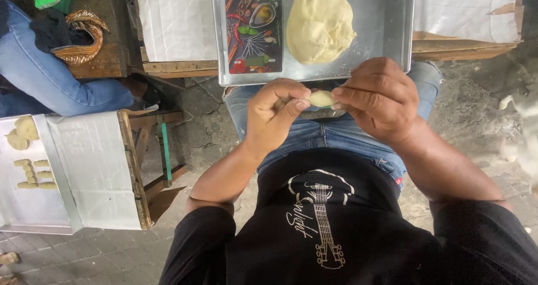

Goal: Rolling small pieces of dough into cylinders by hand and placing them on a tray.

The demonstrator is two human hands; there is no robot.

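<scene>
A small pale piece of dough (322,98) is pinched between my left hand (274,114) and my right hand (378,97), both held over my lap in blue jeans. Fingertips of both hands close on it from either side. Just beyond the hands rests a metal tray (386,33) on my knees. On it lies a large lump of yellowish dough (319,22) beside a colourful printed card (254,31) with pictures of spices.
At the left stands a low wooden table (131,167) covered in white paper, with several small shaped dough pieces (32,173) on it. Another person in jeans (50,77) sits at the upper left. More paper-covered boards (179,21) lie behind the tray. Rough stone floor lies below.
</scene>
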